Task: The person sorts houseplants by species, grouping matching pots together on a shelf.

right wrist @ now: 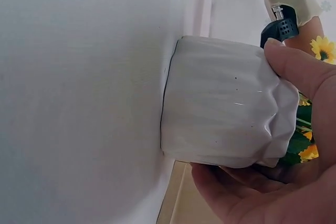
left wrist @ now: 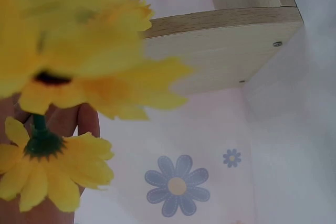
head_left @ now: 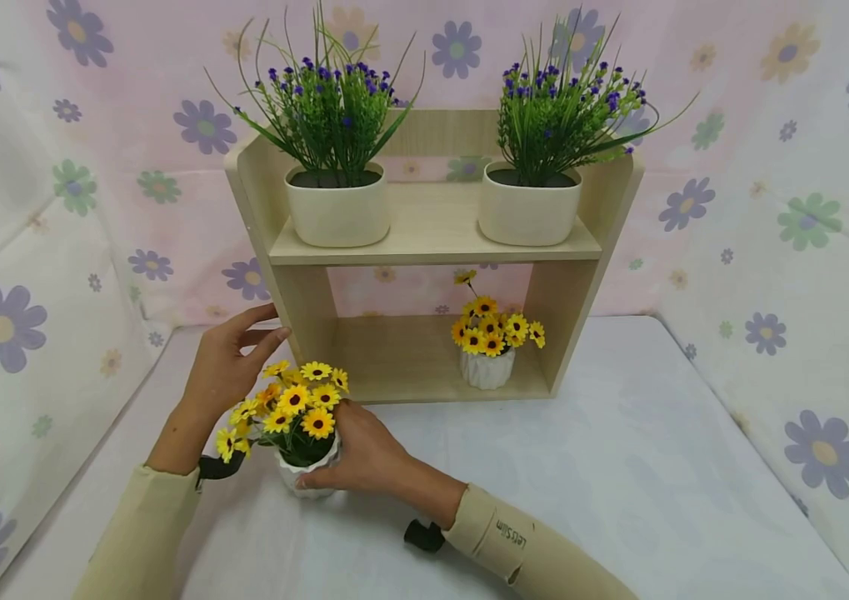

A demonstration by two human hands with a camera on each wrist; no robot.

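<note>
My right hand (head_left: 372, 452) grips a ridged white flowerpot (right wrist: 226, 100) from its right side, thumb on the front and fingers behind. Yellow artificial daisies (head_left: 294, 400) with dark centres fill this pot and hide part of it in the head view. In the right wrist view its base is right at the white tabletop. My left hand (head_left: 220, 371) is at the lower left side of a light wooden shelf (head_left: 435, 221), its extended fingertips right at the side panel. Blurred yellow petals (left wrist: 68, 166) cover much of that hand in the left wrist view.
On the lower level, at right, stands a matching white pot (head_left: 487, 371) of yellow daisies. Two cream planters (head_left: 337, 212) with purple flowers and grass are on the upper level. Flower-patterned cloth (head_left: 769, 250) surrounds the white-covered table (head_left: 581, 467).
</note>
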